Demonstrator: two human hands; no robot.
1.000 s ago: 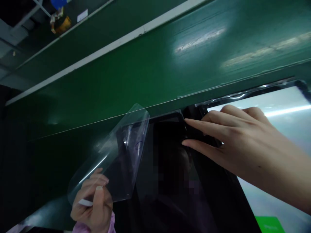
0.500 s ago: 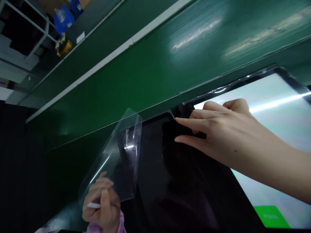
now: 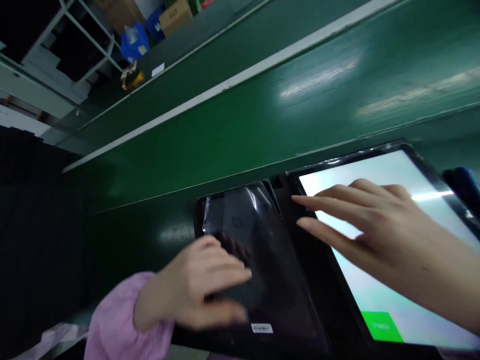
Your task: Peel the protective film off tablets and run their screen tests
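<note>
A dark tablet (image 3: 285, 295) lies on the green bench, with a loose clear plastic film (image 3: 240, 207) spread over its face. The film shows glare near its upper corner and a small round mark. My left hand (image 3: 202, 282), slightly blurred, is above the film with fingers apart and nothing in them; whether it touches the film I cannot tell. To the right lies a second tablet (image 3: 390, 175) with a lit white screen and a green box in its lower corner. Over that tablet's left edge is my right hand (image 3: 363, 220), fingers stretched out and holding nothing.
A small white barcode label (image 3: 262, 328) sits on the dark tablet's lower part. A dark blue object (image 3: 463, 185) is at the right edge. Across the green bench (image 3: 225, 135), beyond a pale strip, stand a tape roll (image 3: 132, 80), blue bins (image 3: 134, 42) and a cardboard box (image 3: 175, 17).
The clear film that my left hand held up now lies over the dark tablet, and that hand has let go and moved right. My right hand has shifted off the dark tablet's corner.
</note>
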